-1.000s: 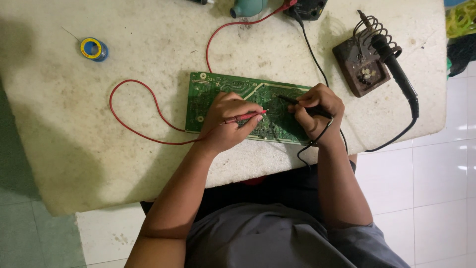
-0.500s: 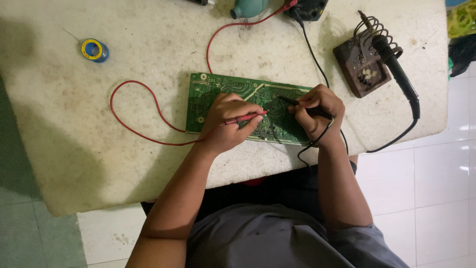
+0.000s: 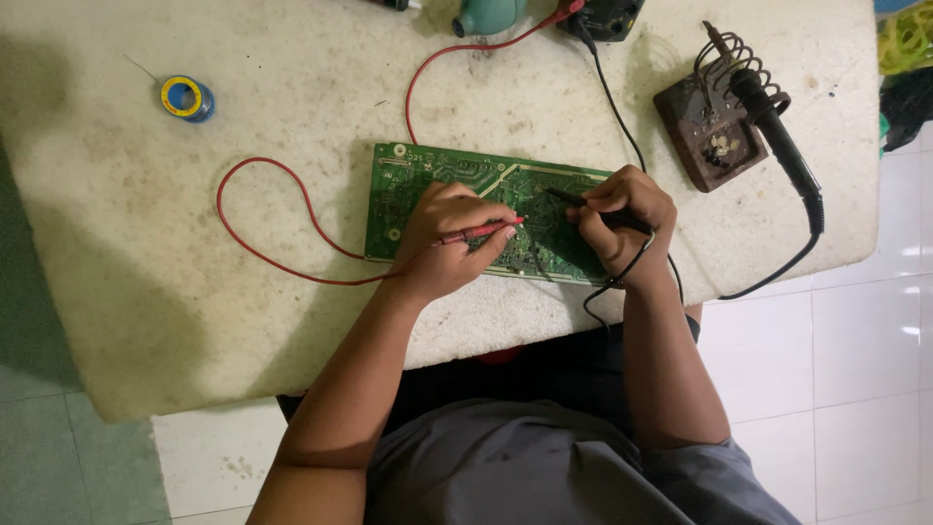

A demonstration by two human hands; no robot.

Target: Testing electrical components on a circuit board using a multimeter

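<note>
A green circuit board (image 3: 403, 190) lies flat on a worn white table (image 3: 117, 292). My left hand (image 3: 449, 238) rests on the board and grips a red test probe (image 3: 481, 231), tip pointing right onto the board. My right hand (image 3: 622, 216) holds a black test probe (image 3: 569, 197) with its tip pointing left onto the board. The two probe tips sit close together near the board's middle. A red lead (image 3: 262, 253) loops left across the table; a black lead (image 3: 622, 112) runs to the far edge.
A soldering iron (image 3: 777, 136) sits in a coiled stand on a dark base (image 3: 705, 126) at the right. A blue and yellow solder spool (image 3: 187, 98) lies far left. A teal bulb (image 3: 486, 15) and a black meter (image 3: 607, 15) sit at the far edge. White tiled floor lies below.
</note>
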